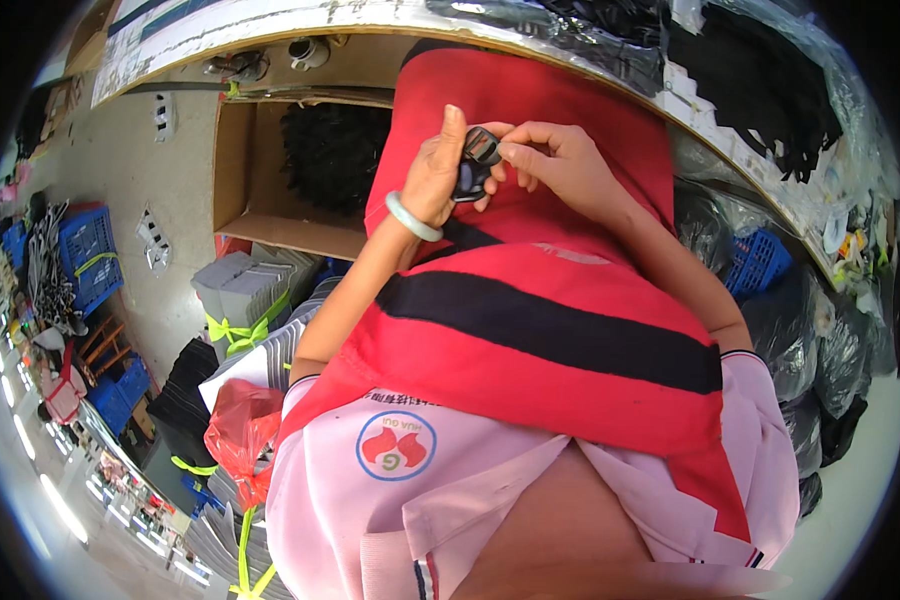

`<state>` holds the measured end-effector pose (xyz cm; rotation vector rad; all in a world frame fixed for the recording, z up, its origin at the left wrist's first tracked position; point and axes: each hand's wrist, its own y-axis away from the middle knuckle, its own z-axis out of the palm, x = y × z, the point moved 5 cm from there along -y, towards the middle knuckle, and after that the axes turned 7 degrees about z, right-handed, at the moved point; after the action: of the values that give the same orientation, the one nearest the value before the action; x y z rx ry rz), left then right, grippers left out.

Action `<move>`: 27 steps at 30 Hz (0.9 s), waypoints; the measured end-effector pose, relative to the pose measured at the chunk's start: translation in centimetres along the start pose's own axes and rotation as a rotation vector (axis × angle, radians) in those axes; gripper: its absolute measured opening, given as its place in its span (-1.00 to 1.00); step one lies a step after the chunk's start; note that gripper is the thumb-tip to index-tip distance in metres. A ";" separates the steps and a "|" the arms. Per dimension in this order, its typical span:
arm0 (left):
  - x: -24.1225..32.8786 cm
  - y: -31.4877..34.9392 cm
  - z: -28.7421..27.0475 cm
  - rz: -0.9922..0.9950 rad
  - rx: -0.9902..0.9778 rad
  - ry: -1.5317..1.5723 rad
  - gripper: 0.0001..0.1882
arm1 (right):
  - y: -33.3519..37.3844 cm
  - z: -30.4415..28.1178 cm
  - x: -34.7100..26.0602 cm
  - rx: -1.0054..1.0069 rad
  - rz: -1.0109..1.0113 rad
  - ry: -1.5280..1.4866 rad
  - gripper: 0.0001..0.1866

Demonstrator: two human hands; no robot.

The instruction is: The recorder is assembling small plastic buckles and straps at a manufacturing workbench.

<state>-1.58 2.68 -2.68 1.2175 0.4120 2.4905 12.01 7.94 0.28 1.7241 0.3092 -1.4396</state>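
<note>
My left hand (436,172), with a pale green bangle (413,217) at the wrist, cradles small black plastic buckles (481,147) over my lap, its thumb pointing up. Below the upper buckle, more dark plastic (469,182) lies in the same palm; how many pieces there are I cannot tell. My right hand (562,162) comes in from the right with thumb and forefinger pinched together at the upper buckle's edge. Under both hands spreads the red apron (530,90) with its black band.
Left of my lap stands an open cardboard box (248,175) holding a dark, bristly heap (335,155). A worktable edge (370,30) curves across the front, with black material (760,85) at its right. Tied grey stacks (240,285) and a red bag (245,425) sit left; bagged goods (780,330) sit right.
</note>
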 end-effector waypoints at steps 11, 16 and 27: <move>0.0 -0.9 1.6 0.070 -0.165 -0.058 -0.54 | 0.8 -2.0 4.6 -0.210 0.328 -0.895 -0.84; -0.2 -2.8 3.3 0.091 -0.231 -0.099 -0.66 | 2.3 -2.1 4.8 -0.253 0.369 -1.004 -0.83; -2.4 -4.4 4.2 -0.307 -0.282 -0.470 -0.89 | 11.1 -21.6 1.3 1.129 -0.196 0.474 -0.85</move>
<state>3.92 6.10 -3.65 1.4375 0.1068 1.8560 34.56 16.40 3.55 3.0268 -0.1563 -1.4087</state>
